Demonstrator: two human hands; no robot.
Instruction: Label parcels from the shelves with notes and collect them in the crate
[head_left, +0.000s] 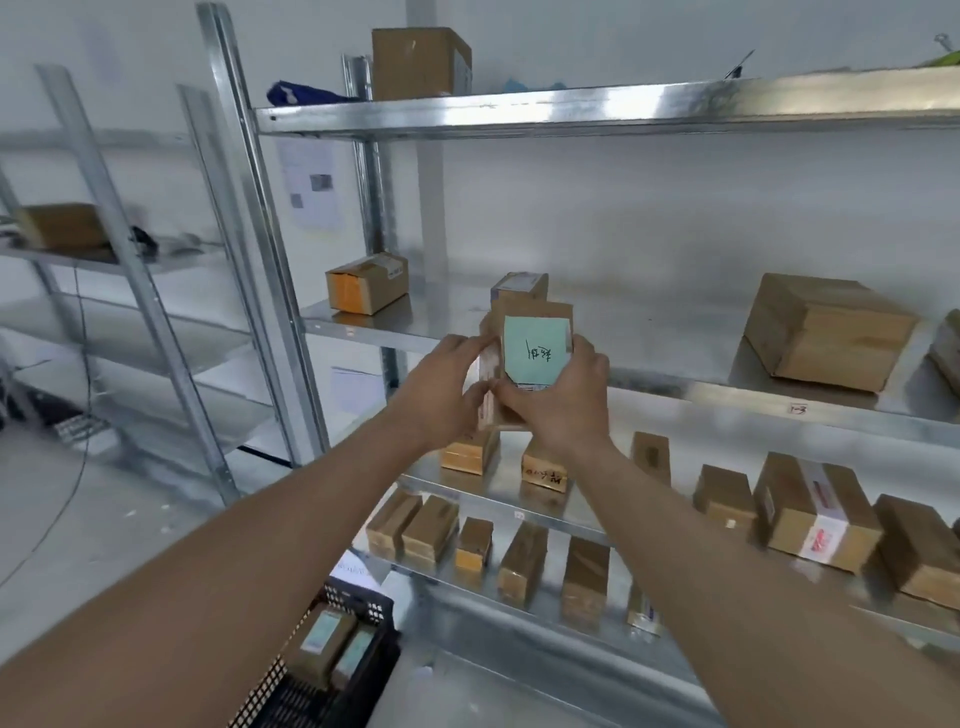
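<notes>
Both hands hold a small brown cardboard parcel (540, 317) upright in front of the middle shelf. A pale green note (535, 353) with dark handwriting sticks on its near face. My left hand (447, 387) grips the parcel's left side. My right hand (558, 402) grips its lower right, thumb at the note's bottom edge. Low in view stands a black plastic crate (358, 670) on the floor, holding two parcels with green notes (337, 642).
A metal shelf rack (623, 104) carries many brown parcels: a small box (366, 283) and a large box (826, 332) on the middle shelf, several small ones (524, 561) on lower shelves. Another rack (130, 270) stands to the left.
</notes>
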